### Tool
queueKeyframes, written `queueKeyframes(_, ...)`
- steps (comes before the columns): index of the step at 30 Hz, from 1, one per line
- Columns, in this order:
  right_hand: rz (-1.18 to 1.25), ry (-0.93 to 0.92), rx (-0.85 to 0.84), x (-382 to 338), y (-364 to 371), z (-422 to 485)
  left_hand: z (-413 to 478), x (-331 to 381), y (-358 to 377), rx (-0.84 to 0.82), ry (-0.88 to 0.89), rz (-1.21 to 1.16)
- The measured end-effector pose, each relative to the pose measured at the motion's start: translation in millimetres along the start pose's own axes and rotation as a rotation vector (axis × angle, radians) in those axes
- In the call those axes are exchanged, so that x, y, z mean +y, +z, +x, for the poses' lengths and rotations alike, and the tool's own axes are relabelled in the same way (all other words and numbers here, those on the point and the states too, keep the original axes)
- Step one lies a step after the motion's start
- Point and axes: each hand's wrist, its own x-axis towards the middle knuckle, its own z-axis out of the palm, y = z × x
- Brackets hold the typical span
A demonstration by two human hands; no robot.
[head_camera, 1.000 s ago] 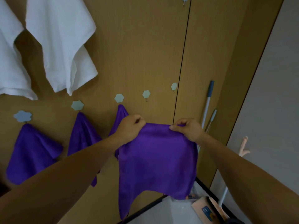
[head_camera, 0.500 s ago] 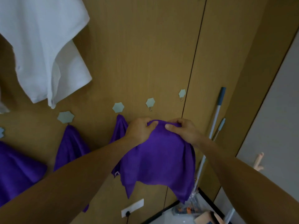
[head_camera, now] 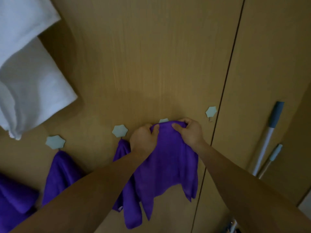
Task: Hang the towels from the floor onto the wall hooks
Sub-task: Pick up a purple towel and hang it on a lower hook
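Observation:
A purple towel (head_camera: 165, 165) is held up against the wooden wall, its top edge bunched right under a pale blue hook (head_camera: 163, 120) that peeks out above it. My left hand (head_camera: 143, 140) grips the top edge on the left and my right hand (head_camera: 190, 132) grips it on the right, thumbs close together. Whether the towel is caught on the hook is hidden. A free hook (head_camera: 211, 112) sits to the right. Other purple towels hang from the hook (head_camera: 119, 130) just left, from a further hook (head_camera: 55, 142), and at the far left (head_camera: 15, 199).
White cloths (head_camera: 27, 78) hang high on the left. Two mop or broom handles (head_camera: 267, 142) lean against the wall on the right. A vertical seam (head_camera: 223, 98) splits the wooden panels.
Both hands have drawn together and bunched the towel's top edge, then raised it up to the hook. The view has tilted up and closer to the wall.

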Motion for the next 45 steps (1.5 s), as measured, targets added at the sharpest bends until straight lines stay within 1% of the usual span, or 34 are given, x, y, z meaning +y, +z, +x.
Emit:
queueKeyframes(3, 0.016, 0.023, 0.047, 14.3, 12.3, 5.6, -2.4, -2.8, 11.9, 0.038, -0.041, 0.103)
queueKeyframes(7, 0.000, 0.073, 0.038, 37.0, 14.5, -1.4, -16.2, -13.4, 32.4, 0.009, -0.079, 0.100)
queueKeyframes(10, 0.003, 0.112, 0.033, 40.8, 16.6, -4.6, -20.3, -19.6, 43.0, -0.015, -0.173, -0.025)
queueKeyframes(14, -0.016, 0.191, 0.030, 36.1, 24.5, -8.9, -18.8, -20.4, 53.1, -0.165, -0.347, -0.299)
queueKeyframes(16, -0.031, 0.215, 0.022, 35.0, 25.5, -13.4, -16.5, -19.8, 52.8, -0.248, -0.428, -0.367)
queueKeyframes(17, -0.061, 0.216, 0.017, 34.1, 24.6, -15.4, -15.6, -19.7, 50.6, -0.286, -0.424, -0.352)
queueKeyframes(18, -0.130, 0.215, 0.009, 33.4, 23.2, -17.2, -15.3, -19.4, 47.0, -0.321, -0.386, -0.298)
queueKeyframes(19, -0.255, 0.216, 0.002, 32.9, 22.0, -19.5, -16.1, -18.9, 42.8, -0.352, -0.332, -0.216)
queueKeyframes(21, -0.608, 0.186, 0.051, 36.0, 20.7, -24.7, -21.0, -16.2, 35.0, -0.367, -0.222, -0.024)
queueKeyframes(22, -0.726, 0.108, 0.101, 38.5, 20.6, -27.8, -25.4, -14.2, 33.3, -0.334, -0.173, 0.068)
queueKeyframes(23, -0.768, -0.011, 0.146, 40.7, 21.3, -30.5, -30.8, -11.7, 32.4, -0.273, -0.128, 0.137)
queueKeyframes(24, -0.717, -0.132, 0.154, 41.7, 22.1, -34.3, -36.6, -10.1, 32.6, -0.202, -0.083, 0.180)
queueKeyframes(25, -0.586, -0.222, 0.105, 42.6, 23.4, -37.1, -42.1, -9.9, 33.9, -0.130, -0.022, 0.199)
queueKeyframes(26, -0.442, -0.268, 0.014, 44.0, 24.7, -39.4, -46.7, -10.4, 35.7, -0.073, 0.055, 0.203)
queueKeyframes(27, -0.341, -0.281, -0.082, 45.4, 25.7, -41.4, -49.6, -11.3, 37.1, -0.037, 0.130, 0.178)
queueKeyframes(28, -0.289, -0.280, -0.151, 46.5, 25.8, -42.8, -50.3, -11.3, 37.6, -0.025, 0.183, 0.123)
queueKeyframes(30, -0.255, -0.280, -0.202, 47.4, 25.1, -44.5, -47.9, -9.1, 39.1, -0.051, 0.209, -0.018)
queueKeyframes(32, -0.228, -0.265, -0.225, 48.4, 25.6, -45.0, -45.9, -5.2, 42.2, -0.134, 0.154, -0.117)
queueKeyframes(34, -0.195, -0.181, -0.270, 47.9, 23.8, -45.0, -45.6, -2.2, 45.2, -0.206, 0.077, -0.200)
queueKeyframes(38, -0.139, -0.013, -0.349, 47.8, 16.8, -39.1, -39.0, -5.0, 41.5, -0.249, 0.017, -0.333)
queueKeyframes(40, -0.073, 0.080, -0.339, 46.0, 13.1, -36.1, -33.7, -7.2, 36.5, -0.309, -0.055, -0.449)
queueKeyframes(42, -0.052, 0.136, -0.312, 46.0, 13.7, -33.9, -31.8, -8.5, 34.1, -0.381, -0.181, -0.570)
queueKeyframes(44, -0.117, 0.139, -0.334, 47.1, 20.0, -34.2, -35.2, -10.0, 36.6, -0.449, -0.280, -0.557)
queueKeyframes(45, -0.156, 0.128, -0.351, 48.4, 24.0, -35.2, -36.9, -10.9, 38.4, -0.462, -0.289, -0.517)
